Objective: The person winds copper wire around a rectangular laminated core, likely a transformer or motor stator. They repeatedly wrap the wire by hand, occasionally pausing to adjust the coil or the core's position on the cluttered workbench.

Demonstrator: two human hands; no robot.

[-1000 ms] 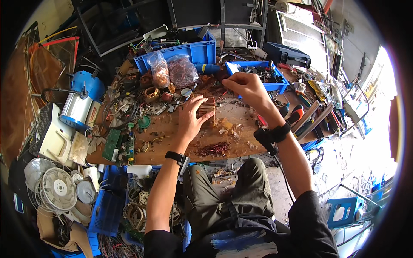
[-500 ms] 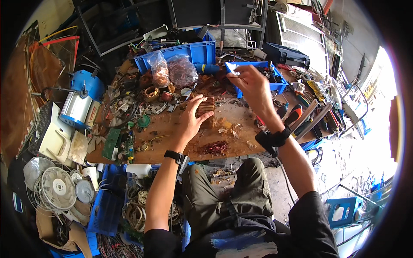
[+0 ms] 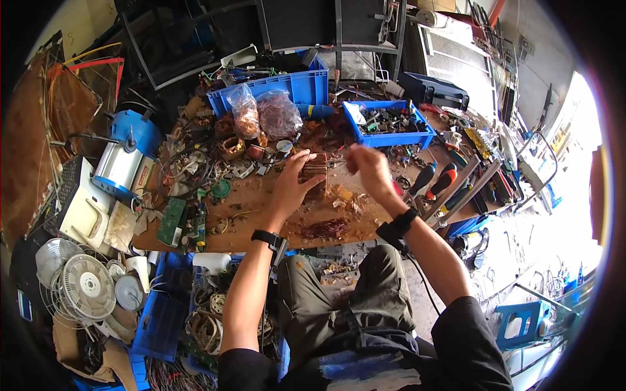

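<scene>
A reddish-brown laminated block point(image 3: 316, 171), made of thin stacked layers, stands on the wooden workbench. My left hand point(image 3: 293, 181) is wrapped round its left side, fingers over the top and thumb across the front. To the block's right, my right hand point(image 3: 373, 171) hovers over the bench with curled fingers. It is slightly blurred, and what it pinches, if anything, is hidden. Yellowish-brown paper scraps point(image 3: 345, 198) lie just in front of the block. A tangle of dark red copper wire point(image 3: 326, 228) rests near the bench's front edge.
A shallow blue tray point(image 3: 394, 139) of small dark parts sits behind my right hand. Plastic bags of copper wire point(image 3: 279, 116) stand before a large blue crate point(image 3: 297, 86). Screwdrivers point(image 3: 442, 181) and metal bars crowd the right; green circuit boards point(image 3: 172, 220) lie left.
My right hand has come down and toward me, from in front of the blue tray to beside the block. My left hand keeps its hold. The view has shifted slightly.
</scene>
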